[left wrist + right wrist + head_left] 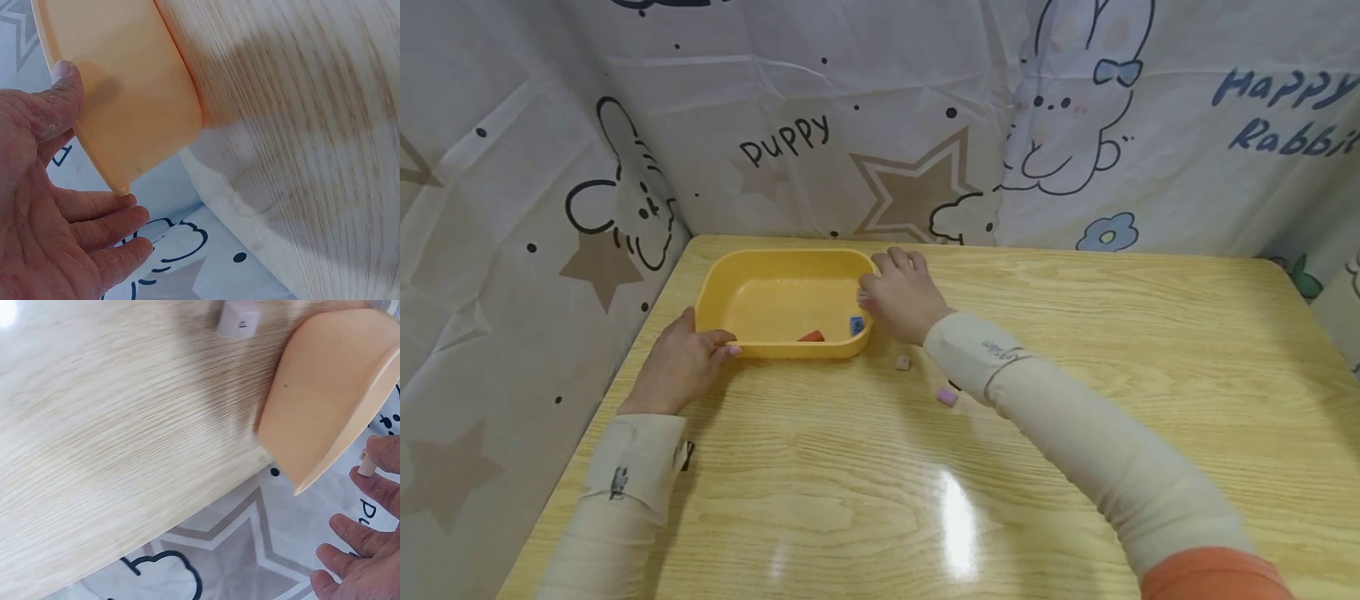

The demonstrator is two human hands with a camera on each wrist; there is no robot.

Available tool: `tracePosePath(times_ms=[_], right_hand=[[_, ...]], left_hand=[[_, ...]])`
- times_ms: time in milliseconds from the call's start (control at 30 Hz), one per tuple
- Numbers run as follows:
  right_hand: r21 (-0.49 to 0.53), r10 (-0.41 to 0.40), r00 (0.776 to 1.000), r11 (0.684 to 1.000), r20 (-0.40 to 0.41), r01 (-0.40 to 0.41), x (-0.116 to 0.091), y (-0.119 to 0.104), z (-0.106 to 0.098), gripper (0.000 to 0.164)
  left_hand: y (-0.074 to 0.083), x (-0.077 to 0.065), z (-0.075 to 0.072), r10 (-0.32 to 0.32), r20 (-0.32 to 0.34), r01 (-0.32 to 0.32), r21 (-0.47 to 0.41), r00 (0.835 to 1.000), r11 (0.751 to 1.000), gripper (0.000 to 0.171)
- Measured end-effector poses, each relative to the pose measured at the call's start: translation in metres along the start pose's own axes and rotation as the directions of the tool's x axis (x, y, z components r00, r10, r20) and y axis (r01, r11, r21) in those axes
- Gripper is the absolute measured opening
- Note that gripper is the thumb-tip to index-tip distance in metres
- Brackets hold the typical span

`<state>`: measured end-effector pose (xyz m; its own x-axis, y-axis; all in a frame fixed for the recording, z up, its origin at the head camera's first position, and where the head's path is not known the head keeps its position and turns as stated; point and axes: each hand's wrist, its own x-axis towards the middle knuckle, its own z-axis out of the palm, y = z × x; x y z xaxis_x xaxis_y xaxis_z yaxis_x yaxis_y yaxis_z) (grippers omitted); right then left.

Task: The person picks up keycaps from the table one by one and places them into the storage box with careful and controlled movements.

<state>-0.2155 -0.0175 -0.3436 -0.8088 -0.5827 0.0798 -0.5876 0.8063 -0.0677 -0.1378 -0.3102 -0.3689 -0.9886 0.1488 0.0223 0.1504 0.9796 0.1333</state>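
A shallow yellow plastic basin (793, 349) stands at the back left of the table. My left hand (673, 362) holds its left front corner, thumb on the outer wall near the rim, other fingers around the corner in the left wrist view. Over the basin's right rim, my right hand (904, 298) pinches a small pale block (367, 465) between thumb and index finger; its other fingers are spread. A red block (811, 337) and a blue block (857, 325) with dark marks lie inside the basin, the red one partly hidden by the front wall.
On the wooden table (820, 467), a small beige cube (902, 362) with a dark mark lies just right of the basin. A purple block (947, 397) is nearer, beside a dark thing mostly hidden by the right sleeve. A printed cloth (790, 75) hangs behind and at left.
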Motion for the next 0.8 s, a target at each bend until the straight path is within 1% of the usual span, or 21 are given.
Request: tracePosePath(times_ms=[267, 333, 400, 567, 633, 800], right_hand=[[0.010, -0.027, 0.999, 1.000, 0.047, 0.027, 0.011, -0.016, 0.001, 0.028], [0.003, -0.022, 0.998, 1.000, 0.058, 0.022, 0.013, -0.019, 0.001, 0.030], [-0.002, -0.007, 0.997, 1.000, 0.083, 0.007, 0.013, -0.018, 0.003, 0.035], [0.006, 0.035, 0.990, 0.999, 0.135, -0.036, 0.011, -0.007, 0.007, 0.048], [0.013, 0.046, 0.992, 0.999, 0.121, -0.048, 0.008, -0.001, 0.008, 0.049], [0.028, 0.077, 0.994, 0.996, 0.082, -0.080, 0.001, 0.016, 0.009, 0.047]], left_hand=[[-0.001, -0.001, 0.000, -0.003, -0.009, 0.003, -0.016, 1.000, 1.000, 0.032], [0.000, -0.001, 0.000, -0.005, -0.013, 0.004, -0.018, 1.000, 1.000, 0.032], [0.001, 0.000, 0.001, -0.005, -0.016, 0.005, -0.017, 1.000, 1.000, 0.031], [0.002, -0.001, 0.001, 0.012, -0.028, -0.012, -0.008, 1.000, 1.000, 0.030], [0.002, -0.001, 0.001, 0.018, -0.030, -0.019, -0.003, 0.999, 1.000, 0.030], [0.001, -0.001, 0.000, 0.000, -0.016, 0.000, -0.008, 1.000, 1.000, 0.031]])
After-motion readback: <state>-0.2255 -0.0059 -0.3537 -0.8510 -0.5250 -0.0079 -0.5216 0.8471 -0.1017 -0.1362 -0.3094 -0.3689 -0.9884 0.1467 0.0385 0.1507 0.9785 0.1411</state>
